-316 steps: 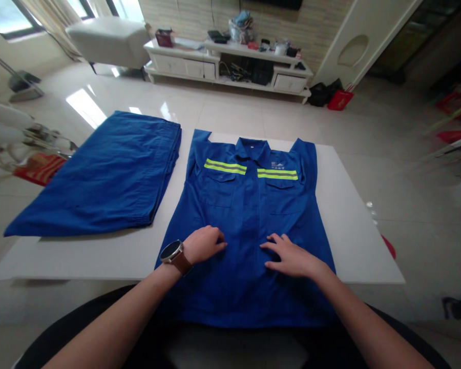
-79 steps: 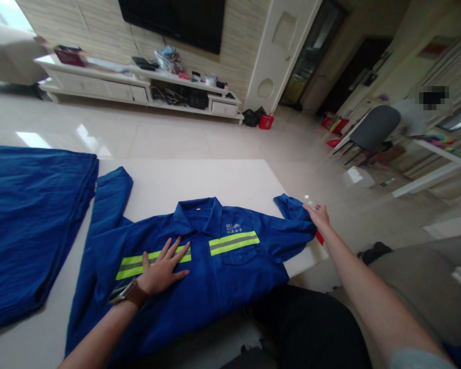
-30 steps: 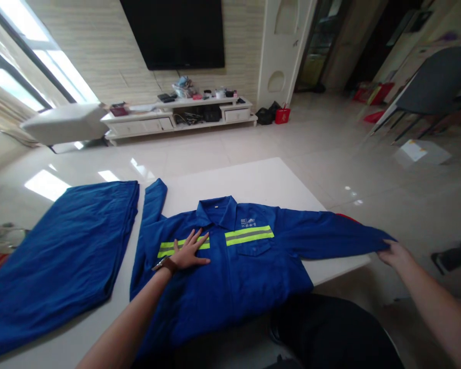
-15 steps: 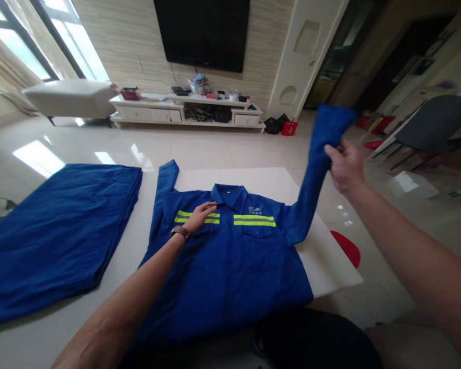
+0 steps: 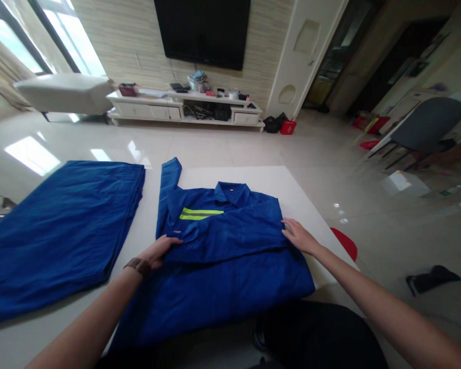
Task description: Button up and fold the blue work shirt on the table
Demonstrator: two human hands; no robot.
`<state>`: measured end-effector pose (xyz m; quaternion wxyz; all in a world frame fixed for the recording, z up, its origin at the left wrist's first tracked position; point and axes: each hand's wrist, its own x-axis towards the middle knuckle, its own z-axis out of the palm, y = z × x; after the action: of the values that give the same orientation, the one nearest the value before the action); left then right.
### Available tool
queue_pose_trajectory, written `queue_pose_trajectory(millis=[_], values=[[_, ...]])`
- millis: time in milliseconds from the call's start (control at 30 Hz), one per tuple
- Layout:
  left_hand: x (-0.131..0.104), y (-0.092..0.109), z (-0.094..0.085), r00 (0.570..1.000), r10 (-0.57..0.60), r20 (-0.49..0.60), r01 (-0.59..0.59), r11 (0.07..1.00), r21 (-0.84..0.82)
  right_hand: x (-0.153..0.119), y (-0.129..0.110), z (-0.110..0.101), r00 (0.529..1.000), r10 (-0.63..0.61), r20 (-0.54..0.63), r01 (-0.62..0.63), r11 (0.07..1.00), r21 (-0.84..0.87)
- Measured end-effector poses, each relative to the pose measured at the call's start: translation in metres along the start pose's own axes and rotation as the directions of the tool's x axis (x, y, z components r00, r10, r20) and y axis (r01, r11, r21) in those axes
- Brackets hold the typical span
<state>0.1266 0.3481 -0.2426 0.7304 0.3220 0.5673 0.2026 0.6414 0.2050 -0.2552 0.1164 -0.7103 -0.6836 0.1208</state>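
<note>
I have the blue work jacket [image 5: 230, 256] lying front-up on the white table [image 5: 292, 184], its hem hanging over the near edge, with one sleeve [image 5: 230, 233] folded across the chest and hiding half of the yellow reflective stripe [image 5: 200, 213]. My left hand [image 5: 159, 249] rests near the cuff end, fingers loosely curled on the cloth; I can't quite tell whether they pinch it. My right hand [image 5: 297, 236] lies flat and open at the shoulder fold. To do this fold well, I judge I should press that crease with the right palm and draw the cuff taut and level with the left. The folded blue trousers [image 5: 61, 220] lie apart at the left.
</note>
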Motion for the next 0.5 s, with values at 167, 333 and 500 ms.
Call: queue_pose_trajectory(millis=[167,333,500], values=[[-0.001,-0.021,-0.012,0.893,0.417,-0.173,-0.175,0.673,0.719,-0.024,0.009,0.043,0.992,0.064,0.113,-0.048,0.989,-0.141],[-0.005,-0.033,-0.001,0.809,0.561,0.176,-0.329,0.184,0.926,-0.024,0.016,0.053,1.0,0.008,0.017,-0.003,0.969,-0.249],[0.024,0.016,-0.022,0.809,0.58,-0.098,-0.365,0.626,0.689,-0.024,0.023,0.057,0.998,-0.018,-0.053,0.004,0.969,-0.246]])
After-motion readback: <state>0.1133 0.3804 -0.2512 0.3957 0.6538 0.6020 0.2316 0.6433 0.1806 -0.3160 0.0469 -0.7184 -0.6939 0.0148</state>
